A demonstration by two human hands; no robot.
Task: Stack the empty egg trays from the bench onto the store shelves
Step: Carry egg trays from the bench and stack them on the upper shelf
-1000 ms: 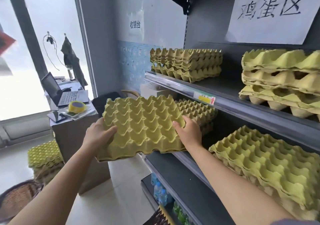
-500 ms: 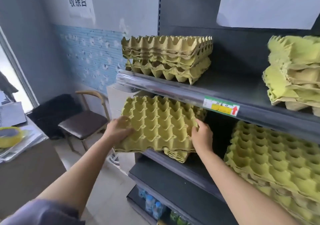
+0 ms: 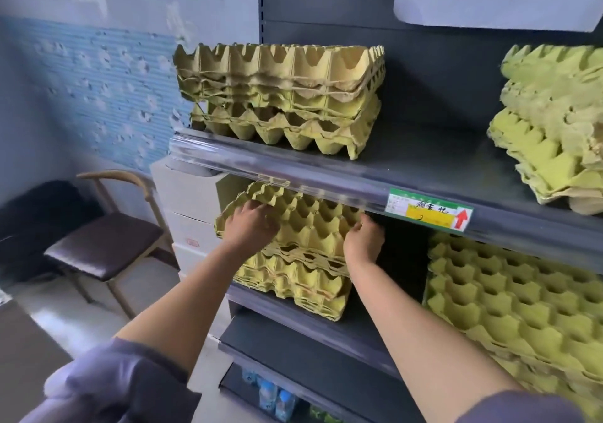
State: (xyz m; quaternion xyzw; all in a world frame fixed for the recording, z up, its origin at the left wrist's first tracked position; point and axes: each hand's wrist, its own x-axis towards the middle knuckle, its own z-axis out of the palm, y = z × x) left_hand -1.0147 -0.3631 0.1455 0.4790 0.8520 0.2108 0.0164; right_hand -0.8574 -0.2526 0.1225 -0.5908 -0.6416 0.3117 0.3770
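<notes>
A yellow pulp egg tray [image 3: 303, 217] lies tilted on top of a stack of egg trays [image 3: 293, 279] at the left end of the middle shelf [image 3: 306, 320]. My left hand [image 3: 249, 225] grips the tray's left edge. My right hand [image 3: 363, 240] holds its right edge, fingers curled over the rim. The tray's far part is hidden under the upper shelf's front rail [image 3: 293, 174].
Another tray stack [image 3: 280, 96] sits on the upper shelf, one more [image 3: 554, 122] at the right. A large stack [image 3: 515, 308] fills the middle shelf's right side. A chair [image 3: 104, 246] and white boxes [image 3: 192, 207] stand left of the shelving. Water bottles [image 3: 277, 399] sit below.
Both hands pushed the tray forward from in front of the shelf onto the stack on the middle shelf. The view moved closer and to the right.
</notes>
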